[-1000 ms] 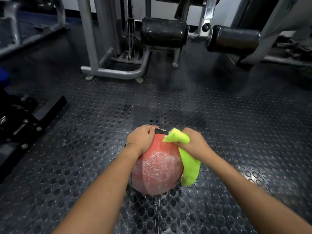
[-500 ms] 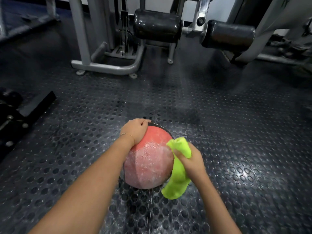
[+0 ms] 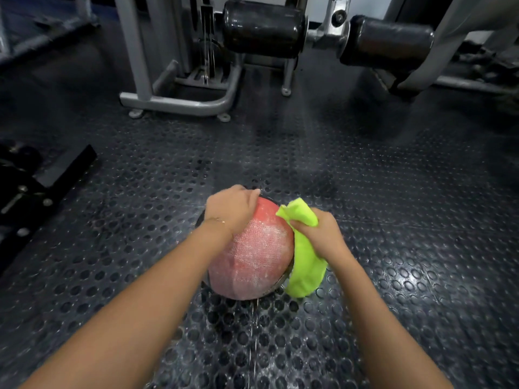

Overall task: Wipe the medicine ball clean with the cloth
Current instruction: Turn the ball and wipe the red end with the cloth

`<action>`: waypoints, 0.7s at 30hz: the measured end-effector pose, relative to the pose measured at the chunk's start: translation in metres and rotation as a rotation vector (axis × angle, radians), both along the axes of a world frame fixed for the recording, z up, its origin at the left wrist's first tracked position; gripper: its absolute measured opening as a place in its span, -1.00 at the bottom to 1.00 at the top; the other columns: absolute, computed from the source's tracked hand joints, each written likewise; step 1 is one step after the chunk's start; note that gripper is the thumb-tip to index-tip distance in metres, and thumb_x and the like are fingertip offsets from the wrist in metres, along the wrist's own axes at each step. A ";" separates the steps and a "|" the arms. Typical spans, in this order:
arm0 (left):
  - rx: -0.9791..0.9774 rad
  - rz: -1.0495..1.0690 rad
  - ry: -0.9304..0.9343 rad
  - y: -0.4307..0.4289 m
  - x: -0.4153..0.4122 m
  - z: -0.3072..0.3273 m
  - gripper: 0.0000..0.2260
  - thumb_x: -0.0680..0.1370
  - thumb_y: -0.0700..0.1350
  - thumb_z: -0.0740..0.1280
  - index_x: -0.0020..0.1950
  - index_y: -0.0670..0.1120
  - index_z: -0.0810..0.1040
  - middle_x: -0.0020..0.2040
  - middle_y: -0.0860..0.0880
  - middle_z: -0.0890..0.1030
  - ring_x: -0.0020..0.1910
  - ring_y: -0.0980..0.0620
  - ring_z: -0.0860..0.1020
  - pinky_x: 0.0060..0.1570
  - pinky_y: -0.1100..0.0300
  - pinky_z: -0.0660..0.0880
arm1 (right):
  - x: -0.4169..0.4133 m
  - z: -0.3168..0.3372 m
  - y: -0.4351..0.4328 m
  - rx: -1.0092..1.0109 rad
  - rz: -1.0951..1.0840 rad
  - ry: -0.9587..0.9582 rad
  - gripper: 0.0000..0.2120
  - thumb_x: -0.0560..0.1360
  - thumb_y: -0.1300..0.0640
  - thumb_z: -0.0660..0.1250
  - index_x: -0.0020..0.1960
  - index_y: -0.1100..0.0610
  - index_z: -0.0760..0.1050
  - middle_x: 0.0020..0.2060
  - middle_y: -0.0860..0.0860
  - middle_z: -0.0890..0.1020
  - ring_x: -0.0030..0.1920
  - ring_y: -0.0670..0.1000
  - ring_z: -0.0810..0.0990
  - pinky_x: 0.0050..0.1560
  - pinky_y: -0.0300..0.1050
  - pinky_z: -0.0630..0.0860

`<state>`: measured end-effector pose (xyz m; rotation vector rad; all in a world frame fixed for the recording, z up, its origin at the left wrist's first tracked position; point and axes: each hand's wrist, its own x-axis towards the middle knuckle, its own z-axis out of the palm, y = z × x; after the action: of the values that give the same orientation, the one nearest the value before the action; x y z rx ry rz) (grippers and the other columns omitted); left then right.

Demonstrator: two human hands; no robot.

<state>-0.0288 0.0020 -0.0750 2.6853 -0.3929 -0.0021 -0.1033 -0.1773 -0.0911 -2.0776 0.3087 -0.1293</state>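
Cloth (image 3: pixel 304 265), clenched in right grip (image 3: pixel 323 237), swept back up wet medicine ball (image 3: pixel 255 256) clasped by left grip (image 3: pixel 230 211); wiping unfinished.

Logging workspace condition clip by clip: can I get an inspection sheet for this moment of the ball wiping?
Surface: studded rubber floor, wet and shiny on the near side of the ball.
Job's things: red medicine ball on the floor, coated in a white wet film; bright green cloth against its right side.
Clutter: black equipment at the left edge.
Grips: left hand grips the ball's top; right hand holds the bunched cloth.
Cables: nothing seen on the floor.
Surroundings: grey machine frame and two black roller pads behind.
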 end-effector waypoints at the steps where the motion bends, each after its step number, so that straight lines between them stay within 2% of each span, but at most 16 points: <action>1: -0.072 -0.039 0.056 0.004 -0.003 -0.004 -0.60 0.66 0.03 -0.06 0.33 0.03 0.47 0.36 -0.01 0.45 0.34 -0.03 0.41 0.31 0.06 0.35 | 0.005 0.000 0.000 0.014 -0.011 -0.002 -0.94 0.39 0.21 0.44 -0.15 0.13 0.58 -0.24 0.05 0.62 -0.20 0.00 0.55 -0.13 -0.10 0.45; 3: -0.151 -0.103 0.083 0.013 -0.004 -0.010 -0.61 0.66 0.00 -0.07 0.41 0.04 0.37 0.45 0.03 0.35 0.45 0.06 0.26 0.45 0.13 0.14 | 0.006 -0.002 0.001 0.042 -0.032 0.010 -0.89 0.40 0.22 0.43 -0.09 0.21 0.58 -0.20 0.10 0.63 -0.17 0.04 0.56 -0.09 -0.06 0.47; 4: -0.151 -0.109 0.066 0.014 -0.001 -0.012 -0.61 0.67 -0.01 -0.07 0.41 0.04 0.37 0.45 0.04 0.35 0.45 0.08 0.25 0.45 0.17 0.11 | 0.003 -0.005 0.002 0.052 -0.038 0.021 -0.90 0.40 0.23 0.42 -0.10 0.21 0.58 -0.19 0.12 0.63 -0.17 0.04 0.55 -0.09 -0.05 0.48; 8: -0.125 -0.108 0.067 0.005 0.007 -0.011 -0.61 0.66 -0.01 -0.07 0.38 0.07 0.42 0.42 0.08 0.39 0.42 0.12 0.29 0.39 0.22 0.17 | -0.005 -0.008 -0.004 0.075 -0.050 0.062 -0.93 0.39 0.25 0.44 -0.13 0.18 0.58 -0.24 0.07 0.61 -0.22 -0.02 0.53 -0.21 -0.19 0.44; 11: -0.113 -0.100 0.096 -0.002 0.014 -0.009 -0.61 0.66 -0.01 -0.07 0.38 0.07 0.43 0.42 0.08 0.39 0.41 0.11 0.31 0.37 0.22 0.20 | 0.012 -0.006 -0.009 0.026 -0.060 0.032 -0.93 0.39 0.22 0.44 -0.14 0.17 0.59 -0.24 0.08 0.62 -0.21 0.01 0.54 -0.14 -0.11 0.45; 14: -0.114 -0.051 0.124 -0.008 0.016 -0.009 -0.61 0.65 0.00 -0.07 0.35 0.07 0.46 0.39 0.08 0.43 0.36 0.05 0.38 0.27 0.16 0.32 | 0.012 -0.010 -0.007 0.064 -0.113 0.041 -0.92 0.40 0.23 0.43 -0.13 0.21 0.57 -0.23 0.09 0.60 -0.19 0.04 0.54 -0.14 -0.08 0.45; 18: -0.131 -0.013 0.136 -0.007 0.021 -0.006 -0.61 0.65 -0.01 -0.07 0.33 0.09 0.46 0.37 0.07 0.46 0.31 0.02 0.43 0.16 0.15 0.39 | -0.017 -0.018 -0.008 0.044 -0.041 0.064 -0.85 0.38 0.25 0.45 -0.10 0.32 0.57 -0.24 0.15 0.61 -0.21 0.00 0.52 -0.30 -0.33 0.39; 19: -0.126 -0.012 0.135 -0.006 0.021 -0.006 -0.61 0.66 -0.01 -0.07 0.34 0.09 0.45 0.37 0.06 0.46 0.31 0.02 0.44 0.16 0.15 0.39 | -0.014 -0.017 -0.008 0.043 -0.038 0.057 -0.85 0.38 0.25 0.44 -0.10 0.32 0.57 -0.24 0.14 0.61 -0.21 0.00 0.51 -0.30 -0.34 0.39; 21: -0.129 0.006 0.140 -0.006 0.021 -0.005 -0.61 0.66 0.00 -0.07 0.34 0.09 0.45 0.37 0.05 0.46 0.30 -0.01 0.44 0.19 0.13 0.39 | 0.003 -0.014 -0.008 0.053 -0.091 0.013 -0.86 0.39 0.25 0.43 -0.09 0.30 0.58 -0.23 0.13 0.61 -0.20 0.01 0.52 -0.19 -0.17 0.44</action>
<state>-0.0083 -0.0039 -0.0797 2.5405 -0.3301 -0.1566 -0.1003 -0.1850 -0.1052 -2.0128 0.4105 -0.1602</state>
